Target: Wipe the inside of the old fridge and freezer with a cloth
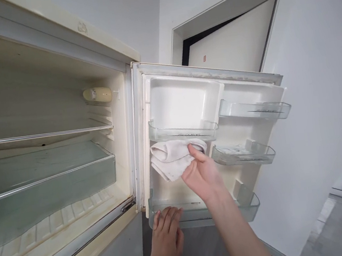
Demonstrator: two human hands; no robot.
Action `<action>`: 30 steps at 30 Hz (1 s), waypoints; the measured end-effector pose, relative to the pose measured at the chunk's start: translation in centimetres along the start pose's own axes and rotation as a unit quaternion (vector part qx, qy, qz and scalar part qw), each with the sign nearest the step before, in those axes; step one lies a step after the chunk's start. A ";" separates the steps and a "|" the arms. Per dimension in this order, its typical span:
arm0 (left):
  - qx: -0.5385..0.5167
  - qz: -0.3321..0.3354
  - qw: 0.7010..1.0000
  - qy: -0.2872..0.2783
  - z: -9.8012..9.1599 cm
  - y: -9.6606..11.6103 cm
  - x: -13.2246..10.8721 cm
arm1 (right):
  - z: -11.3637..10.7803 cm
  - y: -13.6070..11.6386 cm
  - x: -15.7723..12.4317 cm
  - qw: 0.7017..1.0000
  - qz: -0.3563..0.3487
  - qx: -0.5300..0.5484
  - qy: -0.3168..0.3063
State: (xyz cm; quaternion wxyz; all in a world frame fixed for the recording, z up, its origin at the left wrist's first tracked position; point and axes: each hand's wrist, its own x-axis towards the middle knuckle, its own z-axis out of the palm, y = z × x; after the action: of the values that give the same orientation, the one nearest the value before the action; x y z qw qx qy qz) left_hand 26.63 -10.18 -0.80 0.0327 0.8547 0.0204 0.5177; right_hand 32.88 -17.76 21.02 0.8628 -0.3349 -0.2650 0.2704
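Where the white cloth (171,162) lies bunched against the inner panel of the open fridge door (183,101), just under the upper door shelf (181,134), the right hand (201,174) pinches it, fingers (195,153) closed on the fabric with the thumb on top. The left hand (167,235) rests lower down, its fingers (168,215) stretched nearly flat on the rim of the bottom door shelf (230,215), gripping nothing. To the left, the fridge cavity shows a glass shelf (38,136) and a clear drawer (46,192). Behind the door stand pale walls and a doorway (235,42).
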 end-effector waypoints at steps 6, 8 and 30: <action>0.010 0.006 1.000 -0.014 -0.1 -0.1 -0.2 | -2.9 -2.6 -1.4 0.993 -0.073 -0.094 0.018; 0.021 0.017 0.999 -0.026 0.1 -0.4 -0.5 | -3.9 -3.3 -1.8 0.987 -0.102 -0.125 0.019; 0.023 0.014 0.995 -0.098 1.2 -1.2 -1.9 | -2.9 -11.3 -4.8 0.737 -0.561 -0.263 0.270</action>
State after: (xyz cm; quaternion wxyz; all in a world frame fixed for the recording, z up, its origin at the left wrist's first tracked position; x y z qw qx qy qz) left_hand 26.81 -9.14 -3.10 0.0077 0.9021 0.0173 0.4312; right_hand 34.56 -29.24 26.02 0.7708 -0.3982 -0.2216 -0.4451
